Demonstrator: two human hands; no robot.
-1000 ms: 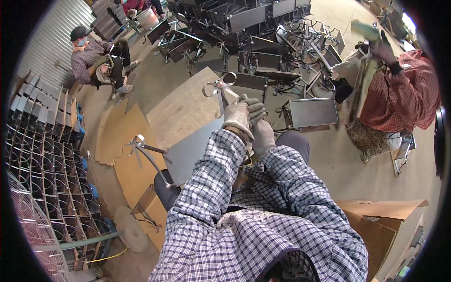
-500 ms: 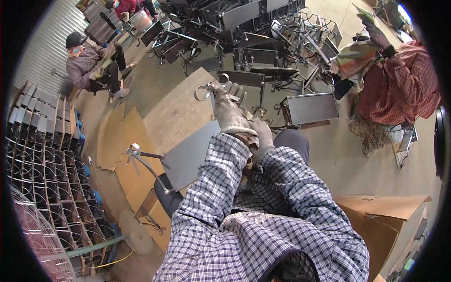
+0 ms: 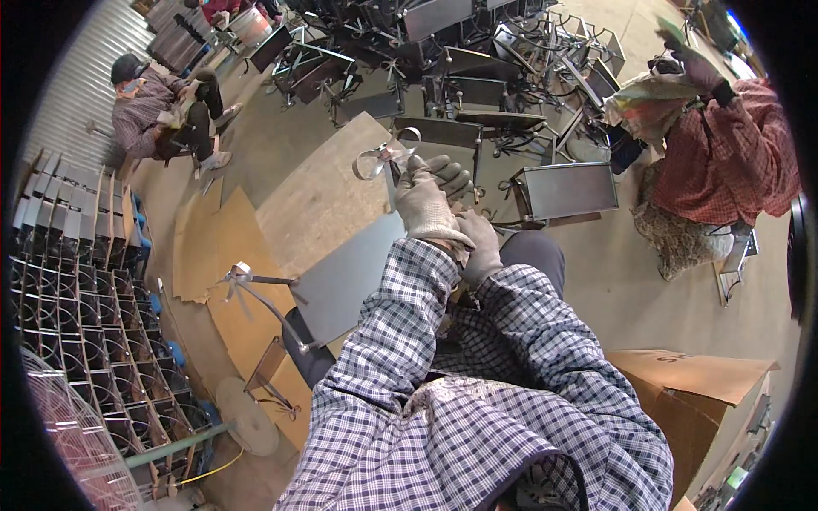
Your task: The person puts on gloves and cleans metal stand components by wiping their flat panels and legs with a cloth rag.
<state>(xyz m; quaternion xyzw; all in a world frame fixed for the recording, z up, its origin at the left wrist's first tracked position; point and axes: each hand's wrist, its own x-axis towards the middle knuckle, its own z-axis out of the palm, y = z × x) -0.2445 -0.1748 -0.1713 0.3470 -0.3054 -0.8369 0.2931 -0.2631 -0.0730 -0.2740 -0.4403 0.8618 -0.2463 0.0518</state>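
Both my hands wear pale grey work gloves. My left hand is raised over the far corner of a metal piece, palm partly up, fingers spread and loosely bent, holding nothing. My right hand is at the left wrist, its fingers closed on the cuff of the left glove. Across my knees lies a flat grey metal panel. Thin bent legs end in curled metal strips, one curl just beyond my left hand and another bracket at the panel's left.
Cardboard sheets and a board lie ahead. Similar metal frames are heaped at the back; stacked racks line the left. One person sits at right, another far left. A cardboard box stands lower right.
My left hand's fingers have opened and shifted slightly right, away from the curled strip. My right hand stays at the left wrist. The view has shifted slightly.
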